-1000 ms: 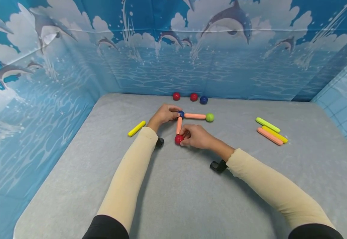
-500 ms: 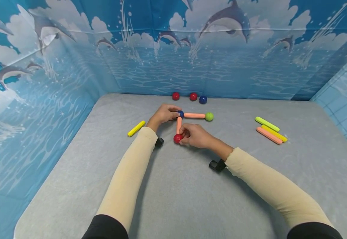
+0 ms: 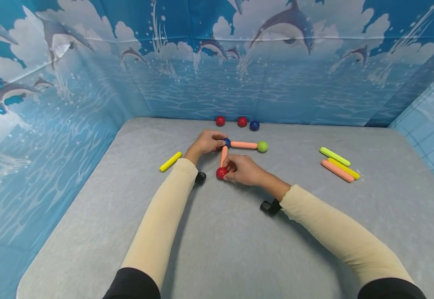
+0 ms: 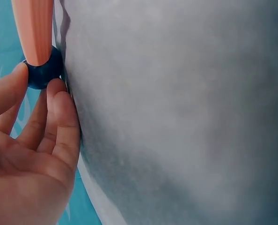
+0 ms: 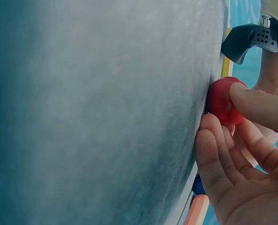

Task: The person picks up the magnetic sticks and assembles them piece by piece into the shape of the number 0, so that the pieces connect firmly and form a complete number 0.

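In the head view my left hand [image 3: 205, 143] pinches a blue ball [image 3: 226, 143] between thumb and fingers; the left wrist view shows this blue ball [image 4: 44, 70] with an orange stick [image 4: 35, 28] against it. One orange stick [image 3: 243, 145] runs right from the ball to a green ball [image 3: 262, 146]. A second orange stick [image 3: 224, 157] points toward the person and meets a red ball [image 3: 221, 173]. My right hand [image 3: 244, 170] holds that red ball, thumb on one side, as the right wrist view shows with the red ball [image 5: 224, 100].
Two red balls, one left [image 3: 220, 121] and one right [image 3: 242, 121], and a blue ball [image 3: 254, 126] line the back edge. A yellow stick [image 3: 170, 161] lies left. At right lie a lime stick [image 3: 334, 156], another yellow stick [image 3: 344, 168] and an orange stick [image 3: 337, 171].
My right hand has shifted slightly left with the red ball, and the stick joined to it now slants a little. The left hand stays on the blue ball.
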`<state>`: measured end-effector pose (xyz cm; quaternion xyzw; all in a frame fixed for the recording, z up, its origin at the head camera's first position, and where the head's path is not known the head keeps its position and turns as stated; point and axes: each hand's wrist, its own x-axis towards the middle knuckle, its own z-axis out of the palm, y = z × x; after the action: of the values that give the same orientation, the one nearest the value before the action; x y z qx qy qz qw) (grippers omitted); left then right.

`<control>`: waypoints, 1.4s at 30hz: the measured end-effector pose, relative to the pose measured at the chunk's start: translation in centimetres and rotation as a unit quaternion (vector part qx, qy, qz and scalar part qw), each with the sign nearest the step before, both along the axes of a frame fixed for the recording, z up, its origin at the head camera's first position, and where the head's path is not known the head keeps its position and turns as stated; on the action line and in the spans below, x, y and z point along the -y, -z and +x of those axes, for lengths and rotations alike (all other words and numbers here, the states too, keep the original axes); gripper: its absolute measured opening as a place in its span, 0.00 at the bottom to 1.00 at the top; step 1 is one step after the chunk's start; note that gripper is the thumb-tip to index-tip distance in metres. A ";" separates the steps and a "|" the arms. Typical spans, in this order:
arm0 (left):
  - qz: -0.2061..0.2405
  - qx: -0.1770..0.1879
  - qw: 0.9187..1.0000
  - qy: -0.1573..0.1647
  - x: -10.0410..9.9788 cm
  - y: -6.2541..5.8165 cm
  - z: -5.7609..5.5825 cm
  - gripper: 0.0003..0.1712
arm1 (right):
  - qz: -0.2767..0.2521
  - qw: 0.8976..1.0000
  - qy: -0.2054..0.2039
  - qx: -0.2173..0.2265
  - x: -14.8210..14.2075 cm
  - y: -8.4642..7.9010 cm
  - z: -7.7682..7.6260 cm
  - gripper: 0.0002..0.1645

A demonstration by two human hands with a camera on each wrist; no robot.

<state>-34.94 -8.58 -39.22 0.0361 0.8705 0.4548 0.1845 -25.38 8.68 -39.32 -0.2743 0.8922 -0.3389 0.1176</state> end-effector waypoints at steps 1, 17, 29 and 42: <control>0.000 0.000 1.000 0.000 0.0 0.0 0.0 0.19 | 0.000 1.000 0.000 0.000 0.0 0.0 0.0 0.13; -0.004 -0.003 1.000 0.022 0.9 -0.5 0.7 0.22 | -0.002 1.000 0.006 0.011 -0.9 0.1 -0.2 0.14; -0.053 -0.023 0.996 0.074 5.0 -3.5 3.3 0.22 | 0.029 1.000 -0.001 0.003 -5.9 -0.5 1.3 0.15; -0.106 -0.062 0.985 0.122 10.4 -4.1 6.7 0.20 | 0.054 0.998 0.007 -0.007 -10.8 -1.0 2.6 0.15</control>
<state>-28.20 -18.99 -35.08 0.1501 0.9128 0.3308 0.1869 -22.76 19.51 -38.34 -0.2639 0.9119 -0.2891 0.1232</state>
